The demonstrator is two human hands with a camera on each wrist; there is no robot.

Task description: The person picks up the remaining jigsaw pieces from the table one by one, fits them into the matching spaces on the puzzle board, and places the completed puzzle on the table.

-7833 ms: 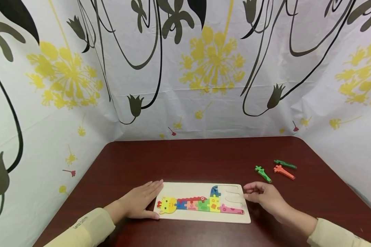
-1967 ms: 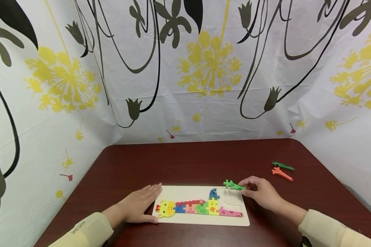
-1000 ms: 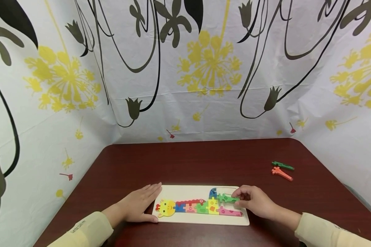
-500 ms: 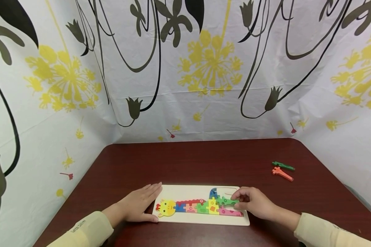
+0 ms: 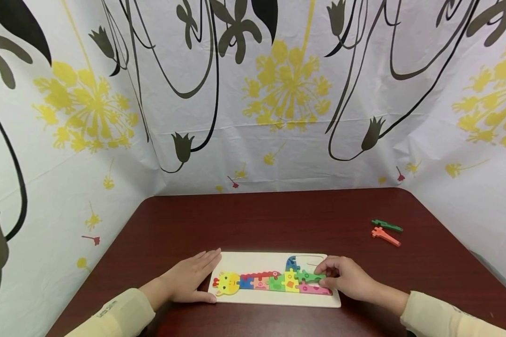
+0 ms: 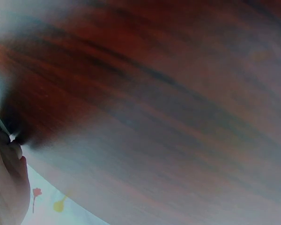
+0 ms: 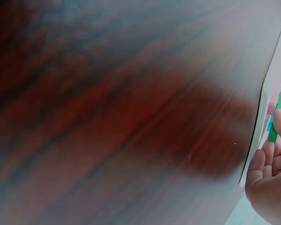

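A pale wooden giraffe puzzle board (image 5: 274, 300) lies on the table, with the yellow head piece (image 5: 227, 283), several body pieces, a blue piece (image 5: 291, 263) and a pink leg piece (image 5: 315, 289) set in it. My right hand (image 5: 349, 278) pinches the end of a green puzzle piece (image 5: 308, 276) between thumb and fingers, over the board just above the pink leg. The right wrist view shows that green piece (image 7: 279, 112) in the fingers too. My left hand (image 5: 191, 279) rests with straight fingers along the board's left edge.
A dark green puzzle piece (image 5: 387, 225) and an orange puzzle piece (image 5: 386, 236) lie side by side on the dark red-brown table (image 5: 253, 220) at the back right. A patterned cloth (image 5: 236, 140) hangs around the table's far side.
My right hand picked up the green piece from the table's right side, brought it over the board, and lowered it toward the yellow piece and pink leg. The left hand stays put.
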